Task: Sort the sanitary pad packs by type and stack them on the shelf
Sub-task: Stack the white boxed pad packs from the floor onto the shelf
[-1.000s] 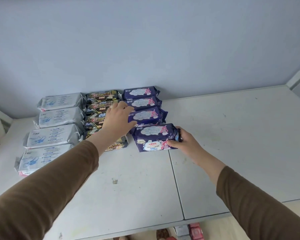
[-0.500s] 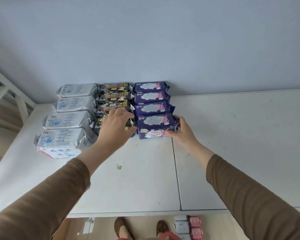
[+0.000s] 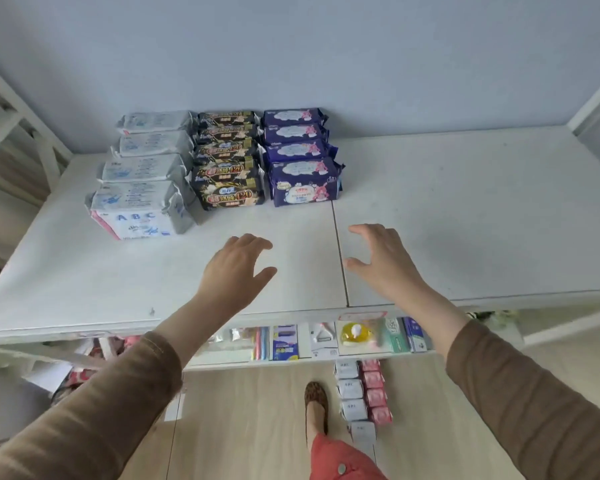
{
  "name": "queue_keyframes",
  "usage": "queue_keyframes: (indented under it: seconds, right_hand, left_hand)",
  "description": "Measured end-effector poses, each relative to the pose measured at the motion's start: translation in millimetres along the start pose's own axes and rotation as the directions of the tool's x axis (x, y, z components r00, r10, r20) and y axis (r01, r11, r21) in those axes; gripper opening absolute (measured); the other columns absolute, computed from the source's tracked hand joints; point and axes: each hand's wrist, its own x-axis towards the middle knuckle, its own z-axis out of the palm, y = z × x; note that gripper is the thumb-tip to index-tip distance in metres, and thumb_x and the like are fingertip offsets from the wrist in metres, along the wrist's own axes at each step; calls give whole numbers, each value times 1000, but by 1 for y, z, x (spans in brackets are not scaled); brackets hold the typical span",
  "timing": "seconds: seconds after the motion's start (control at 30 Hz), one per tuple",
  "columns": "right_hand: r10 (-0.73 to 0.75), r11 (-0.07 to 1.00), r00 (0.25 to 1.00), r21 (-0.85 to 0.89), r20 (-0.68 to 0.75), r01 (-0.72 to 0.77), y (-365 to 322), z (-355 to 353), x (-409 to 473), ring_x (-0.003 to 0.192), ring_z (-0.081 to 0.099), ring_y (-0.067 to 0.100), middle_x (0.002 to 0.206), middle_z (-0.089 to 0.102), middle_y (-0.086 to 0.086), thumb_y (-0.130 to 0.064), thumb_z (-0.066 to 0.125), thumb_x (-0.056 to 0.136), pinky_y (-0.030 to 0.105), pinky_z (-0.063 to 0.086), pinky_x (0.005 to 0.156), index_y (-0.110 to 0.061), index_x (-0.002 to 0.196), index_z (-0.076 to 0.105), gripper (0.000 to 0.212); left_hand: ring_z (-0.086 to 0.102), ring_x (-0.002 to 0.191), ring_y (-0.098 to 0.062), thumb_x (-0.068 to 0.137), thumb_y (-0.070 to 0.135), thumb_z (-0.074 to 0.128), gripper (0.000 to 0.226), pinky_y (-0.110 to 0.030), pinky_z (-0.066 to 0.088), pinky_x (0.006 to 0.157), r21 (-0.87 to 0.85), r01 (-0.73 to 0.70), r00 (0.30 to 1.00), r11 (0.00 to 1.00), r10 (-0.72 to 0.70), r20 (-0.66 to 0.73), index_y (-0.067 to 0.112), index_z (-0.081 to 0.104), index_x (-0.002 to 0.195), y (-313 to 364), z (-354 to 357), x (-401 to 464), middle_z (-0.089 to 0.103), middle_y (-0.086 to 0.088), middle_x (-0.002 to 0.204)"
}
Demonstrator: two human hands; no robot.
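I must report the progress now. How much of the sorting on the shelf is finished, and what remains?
Done: three sorted rows stand on the shelf: grey-white packs, black packs, purple packs, four of each.
In hand: nothing; the left hand and right hand hover empty before the rows.
Left: likely the white and pink packs on the floor.

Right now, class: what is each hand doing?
Left hand: open, holding nothing, above the shelf.
Right hand: open, fingers spread, holding nothing.
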Motion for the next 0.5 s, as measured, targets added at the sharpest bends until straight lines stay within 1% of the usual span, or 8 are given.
queue_keyframes:
  seconds: [0.17, 0.27, 0.37, 0.5]
  right_hand:
    - [1, 1000, 1000, -10, 18, -1, 6, 24, -107, 126, 39, 22, 137, 50, -1, -28, 66, 91, 32, 35, 102, -21, 138, 51, 50]
    - [7, 999, 999, -50, 52, -5, 17, 40, -163, 125, 43, 26, 136, 53, 3, -29, 68, 89, 37, 35, 104, -19, 136, 52, 51]
    - [32, 998, 993, -57, 114, -26, 34, 53, -210, 128, 43, 24, 138, 52, 1, -29, 68, 89, 36, 35, 105, -20, 137, 50, 51]
    - [77, 995, 981, -69, 175, -66, 68, 76, -250, 125, 44, 22, 135, 52, -1, -29, 67, 89, 34, 39, 102, -23, 138, 49, 52]
  left_hand:
    - [50, 110, -19, 89, 37, 64, 40, -33, 46, 78, -33, -9, 1000, 999, 10, 28, 24, 59, 127, 25, 27, -89, 59, 8, 121]
    - [51, 111, -21, 89, 34, 66, 38, -33, 45, 80, -73, -3, 997, 997, 8, 71, 23, 60, 124, 43, 46, -137, 60, 5, 122]
    - [50, 115, -21, 89, 37, 64, 39, -35, 46, 86, -84, 11, 991, 996, 1, 136, 23, 60, 126, 60, 68, -175, 59, 5, 123]
    - [49, 113, -22, 89, 39, 64, 42, -39, 47, 88, -94, 52, 977, 994, -31, 211, 23, 58, 127, 75, 106, -213, 59, 4, 122]
